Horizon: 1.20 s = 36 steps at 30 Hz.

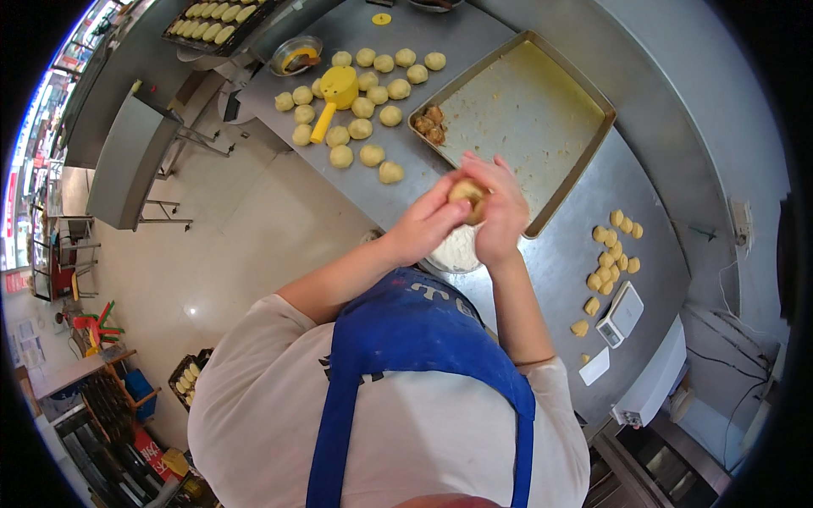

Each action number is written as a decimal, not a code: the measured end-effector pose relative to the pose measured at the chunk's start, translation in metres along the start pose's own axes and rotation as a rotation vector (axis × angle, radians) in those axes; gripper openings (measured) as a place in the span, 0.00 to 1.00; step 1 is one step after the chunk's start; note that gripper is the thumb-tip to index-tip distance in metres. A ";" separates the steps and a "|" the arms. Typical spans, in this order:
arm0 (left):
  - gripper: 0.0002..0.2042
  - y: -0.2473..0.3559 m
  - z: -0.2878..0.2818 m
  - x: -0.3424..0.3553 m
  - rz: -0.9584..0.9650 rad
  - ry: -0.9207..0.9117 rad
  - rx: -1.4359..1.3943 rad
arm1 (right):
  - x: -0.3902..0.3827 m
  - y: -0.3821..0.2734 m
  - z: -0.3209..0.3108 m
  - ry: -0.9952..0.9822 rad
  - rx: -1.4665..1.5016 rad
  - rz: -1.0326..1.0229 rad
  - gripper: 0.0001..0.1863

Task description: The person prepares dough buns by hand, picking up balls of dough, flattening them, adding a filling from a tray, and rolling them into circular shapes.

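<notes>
Between my two hands, a piece of yellowish dough (467, 200) is cupped, with a hollow showing in its upper side. My left hand (430, 216) wraps round it from the left, its thumb pressed at the hollow. From the right my right hand (503, 207) closes on the same dough, some fingers raised past it. Just under the hands stands a bowl of white flour (457, 251), partly covered by them. Beyond them lies a large shallow metal tray (569, 182) with a small heap of brown filling (430, 124) in its left corner.
Several round dough balls (360, 129) and a yellow scoop (337, 91) occupy the table's left part. A metal bowl (296, 56) stands behind them. Small dough pieces (605, 273), a white scale (622, 313) and a white scraper (595, 367) lie at the right.
</notes>
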<state>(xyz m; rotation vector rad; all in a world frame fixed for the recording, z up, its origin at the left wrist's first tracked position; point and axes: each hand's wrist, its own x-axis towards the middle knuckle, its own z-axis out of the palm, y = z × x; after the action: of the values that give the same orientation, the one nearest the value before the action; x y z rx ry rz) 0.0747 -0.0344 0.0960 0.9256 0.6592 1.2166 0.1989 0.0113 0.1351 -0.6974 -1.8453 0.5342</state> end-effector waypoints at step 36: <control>0.13 0.001 -0.104 0.062 -0.620 0.423 -0.818 | -0.014 0.073 0.100 -0.043 0.253 0.499 0.13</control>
<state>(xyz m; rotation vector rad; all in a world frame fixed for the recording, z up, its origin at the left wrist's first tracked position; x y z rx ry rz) 0.0027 0.0501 0.0489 -0.2261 0.6260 0.9699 0.1251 0.0510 0.0431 -0.9805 -1.5993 1.0919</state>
